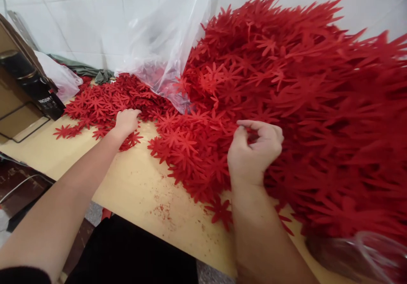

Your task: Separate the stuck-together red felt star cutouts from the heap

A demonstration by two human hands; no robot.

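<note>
Left hand (127, 122): lowered to the near fringe of the left heap, fingers curled downward; the fingertips are hidden, so whether it grips a cutout cannot be told.
Right hand (257, 144): partly closed, thumb and bent fingers forming a loop in front of the large heap; no cutout is visible in it, though the inside of the curl cannot be fully seen.
Left heap (98, 101): red, many-petalled flower cutouts lying loosely toward the far left corner of the surface (136, 182), some strewn nearer its middle.
Middle heap (193, 152): similar cutouts, spread between the two hands and reaching toward the near edge.
Large heap (305, 76): a tall, dense mass of the same cutouts over the right part of the surface, rising against the tiled wall (79, 17).
Single cutout (220, 212): flat, near the near edge, just left of the right forearm.
Red crumbs (163, 212): scattered over the pale surface toward the near edge.
Clear plastic bag (162, 34): upright at the far edge, between left and large heaps.
Black vacuum flask (38, 89): tilted, at the left end, beside a cardboard box (11, 89).
White plastic bag (60, 76): behind the flask, next to dark green fabric (85, 68).
</note>
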